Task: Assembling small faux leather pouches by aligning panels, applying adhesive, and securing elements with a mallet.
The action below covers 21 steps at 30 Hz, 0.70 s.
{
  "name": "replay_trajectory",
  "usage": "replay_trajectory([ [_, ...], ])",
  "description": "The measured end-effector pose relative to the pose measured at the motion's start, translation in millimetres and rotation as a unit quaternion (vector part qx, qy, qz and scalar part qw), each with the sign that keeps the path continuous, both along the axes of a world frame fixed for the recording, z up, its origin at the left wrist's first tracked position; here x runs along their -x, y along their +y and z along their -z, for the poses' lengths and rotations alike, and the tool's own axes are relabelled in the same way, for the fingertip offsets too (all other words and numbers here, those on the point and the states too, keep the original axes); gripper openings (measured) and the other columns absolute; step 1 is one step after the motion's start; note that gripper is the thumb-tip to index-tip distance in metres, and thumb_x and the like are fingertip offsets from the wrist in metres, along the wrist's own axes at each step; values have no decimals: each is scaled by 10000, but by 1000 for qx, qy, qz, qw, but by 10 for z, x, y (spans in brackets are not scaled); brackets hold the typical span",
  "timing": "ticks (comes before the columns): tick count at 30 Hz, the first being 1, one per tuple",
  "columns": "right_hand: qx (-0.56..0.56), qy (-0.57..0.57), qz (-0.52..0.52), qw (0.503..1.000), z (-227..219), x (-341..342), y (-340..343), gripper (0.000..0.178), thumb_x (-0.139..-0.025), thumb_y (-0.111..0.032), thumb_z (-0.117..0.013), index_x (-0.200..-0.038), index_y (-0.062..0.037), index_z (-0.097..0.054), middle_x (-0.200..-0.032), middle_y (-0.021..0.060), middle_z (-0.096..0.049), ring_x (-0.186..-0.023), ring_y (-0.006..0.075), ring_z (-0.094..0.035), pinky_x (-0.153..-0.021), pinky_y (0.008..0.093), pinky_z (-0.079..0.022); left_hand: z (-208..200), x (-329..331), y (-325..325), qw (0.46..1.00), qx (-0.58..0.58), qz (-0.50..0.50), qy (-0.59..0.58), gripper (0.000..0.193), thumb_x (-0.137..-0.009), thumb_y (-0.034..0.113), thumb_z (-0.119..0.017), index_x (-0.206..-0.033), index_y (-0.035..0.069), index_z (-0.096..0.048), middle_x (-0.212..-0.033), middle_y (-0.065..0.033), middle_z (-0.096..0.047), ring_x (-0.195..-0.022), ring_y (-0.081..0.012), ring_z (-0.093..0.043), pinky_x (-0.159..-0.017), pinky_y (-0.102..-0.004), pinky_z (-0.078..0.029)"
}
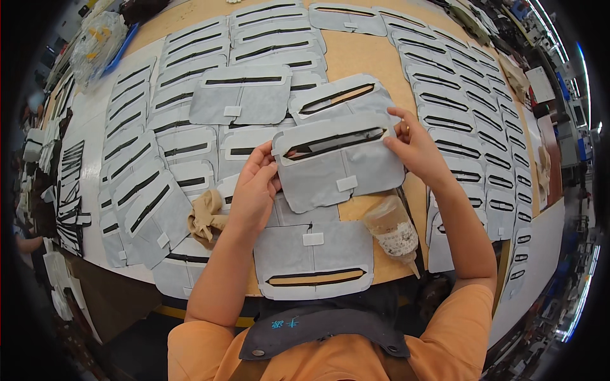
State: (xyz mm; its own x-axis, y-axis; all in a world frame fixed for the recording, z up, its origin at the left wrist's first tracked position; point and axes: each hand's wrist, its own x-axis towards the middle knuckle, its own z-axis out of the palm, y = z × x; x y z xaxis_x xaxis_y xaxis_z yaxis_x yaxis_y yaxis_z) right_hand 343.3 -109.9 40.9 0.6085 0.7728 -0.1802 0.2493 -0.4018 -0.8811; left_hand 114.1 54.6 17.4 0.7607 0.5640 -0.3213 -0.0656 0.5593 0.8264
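Between my two hands is a grey fabric panel point(318, 178) with a long black-edged slot near its upper edge and a small white tag below. My left hand point(254, 187) pinches its left edge, fingers curled. At the upper right corner, my right hand point(413, 146) grips it between thumb and fingers. Below, a similar panel point(292, 244) lies at the table's front edge, its slot toward me. A smeared, clear squeeze bottle point(393, 230) lies next to it, nozzle toward me. By my left forearm sits a crumpled tan cloth point(206, 219).
Overlapping rows of similar panels cover the table's left point(190, 82) and right point(470, 108) sides. Black strips point(71, 197) lie at the far left. A clear plastic bag point(98, 44) rests by a blue tray point(124, 47) at the back left.
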Motion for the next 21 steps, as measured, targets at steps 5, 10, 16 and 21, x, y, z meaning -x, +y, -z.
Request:
replay_trajectory([
  [5,-26,1,14,1000,107,-499,156,443,-846,-63,-583,-1278,-1,-507,-891,27,-581,-763,102,-532,-671,246,-449,-22,-31,-60,999,-3,49,11,476,-920,27,-393,-1392,-13,-342,-1347,-176,-459,-1197,-260,-531,-1021,-349,-440],
  [10,71,-38,7,997,145,-640,254,468,-823,-11,-591,-1288,-18,-540,-865,-23,-522,-753,74,-479,-672,204,-407,15,-10,-67,997,-14,79,9,476,-946,56,-413,-1412,9,-332,-1359,-172,-445,-1213,-256,-515,-1026,-338,-437],
  [16,73,35,-2,997,-18,-653,268,490,-839,-9,-592,-1324,-49,-532,-921,-24,-545,-801,72,-492,-682,199,-405,49,19,-119,990,-28,137,-12,478,-953,76,-450,-1415,16,-342,-1385,-150,-414,-1231,-244,-504,-1036,-327,-423],
  [21,93,27,-40,995,91,-874,231,494,-847,3,-577,-1336,-41,-524,-998,-9,-591,-853,69,-516,-783,194,-421,81,-27,-227,983,-16,182,-13,492,-958,96,-474,-1423,9,-340,-1372,-137,-425,-1235,-241,-503,-1048,-330,-405],
])
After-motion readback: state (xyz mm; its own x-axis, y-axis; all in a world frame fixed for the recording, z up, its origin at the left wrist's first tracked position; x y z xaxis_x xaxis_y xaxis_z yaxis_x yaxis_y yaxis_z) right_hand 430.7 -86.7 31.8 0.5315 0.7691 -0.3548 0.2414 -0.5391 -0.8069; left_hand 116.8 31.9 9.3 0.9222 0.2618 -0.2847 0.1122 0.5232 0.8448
